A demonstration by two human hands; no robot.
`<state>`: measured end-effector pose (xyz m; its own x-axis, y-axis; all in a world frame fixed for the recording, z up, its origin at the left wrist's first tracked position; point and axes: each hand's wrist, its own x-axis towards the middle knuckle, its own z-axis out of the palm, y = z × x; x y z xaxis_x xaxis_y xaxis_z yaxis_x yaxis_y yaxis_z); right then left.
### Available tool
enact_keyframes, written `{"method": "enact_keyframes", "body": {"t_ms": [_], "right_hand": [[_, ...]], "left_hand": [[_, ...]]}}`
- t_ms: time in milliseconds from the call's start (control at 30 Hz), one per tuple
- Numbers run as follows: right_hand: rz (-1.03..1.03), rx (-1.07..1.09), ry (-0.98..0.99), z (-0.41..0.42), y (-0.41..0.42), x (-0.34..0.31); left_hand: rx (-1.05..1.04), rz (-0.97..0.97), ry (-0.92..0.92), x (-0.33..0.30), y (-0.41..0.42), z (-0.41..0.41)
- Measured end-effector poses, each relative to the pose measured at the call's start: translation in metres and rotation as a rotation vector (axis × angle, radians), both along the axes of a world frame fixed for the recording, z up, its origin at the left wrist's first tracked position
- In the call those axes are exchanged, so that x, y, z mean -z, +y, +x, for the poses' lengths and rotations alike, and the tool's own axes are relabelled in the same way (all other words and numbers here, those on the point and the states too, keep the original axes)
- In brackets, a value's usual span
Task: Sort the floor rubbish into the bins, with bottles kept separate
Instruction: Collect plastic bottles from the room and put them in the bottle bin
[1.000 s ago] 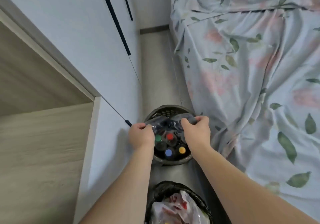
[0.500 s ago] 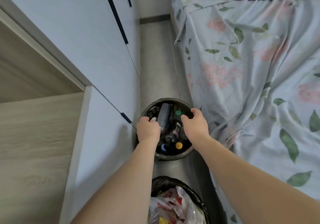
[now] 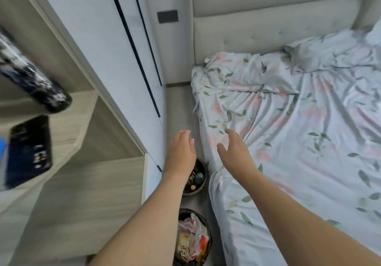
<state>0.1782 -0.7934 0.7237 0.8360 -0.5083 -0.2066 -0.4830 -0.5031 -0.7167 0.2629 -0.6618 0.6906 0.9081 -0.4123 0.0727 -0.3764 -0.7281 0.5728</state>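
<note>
Two dark woven bins stand on the narrow strip of floor between wardrobe and bed. The far bin (image 3: 203,187) holds bottles with coloured caps (image 3: 198,176); my left forearm covers part of it. The near bin (image 3: 207,222) holds crumpled wrappers and plastic bags (image 3: 190,239). My left hand (image 3: 181,150) hovers above the far bin, fingers loose and apart, holding nothing. My right hand (image 3: 234,150) is raised beside it over the bed's edge, fingers spread, also empty.
A white wardrobe (image 3: 115,63) with dark handle strips runs along the left. Wooden shelves (image 3: 86,183) at left carry a dark phone-like slab (image 3: 28,150) and a blurred black patterned cylinder (image 3: 35,82). A bed with floral sheets (image 3: 299,142) fills the right, with a padded headboard (image 3: 268,22) behind.
Both hands let go of the bottles in the far bin and lifted up away from it. The view rose and pulled back, showing the shelves and headboard.
</note>
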Motion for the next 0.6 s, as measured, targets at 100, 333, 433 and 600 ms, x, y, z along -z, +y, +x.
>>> {"method": "enact_keyframes", "body": {"t_ms": [100,333,433,600], "right_hand": [[-0.07,0.035,-0.029,-0.047,-0.005,-0.058],[-0.211,0.117,-0.116,-0.102,-0.025,-0.126],[-0.238,0.171,-0.133,-0.119,-0.028,-0.142],[-0.31,0.239,-0.139,-0.139,-0.018,-0.16]], "left_hand": [[0.05,-0.018,-0.07,-0.056,-0.011,-0.042],[0.302,-0.056,-0.173,-0.121,-0.049,-0.082],[0.337,-0.081,-0.219,-0.138,-0.05,-0.079],[0.439,-0.084,-0.344,-0.163,-0.049,-0.07]]}}
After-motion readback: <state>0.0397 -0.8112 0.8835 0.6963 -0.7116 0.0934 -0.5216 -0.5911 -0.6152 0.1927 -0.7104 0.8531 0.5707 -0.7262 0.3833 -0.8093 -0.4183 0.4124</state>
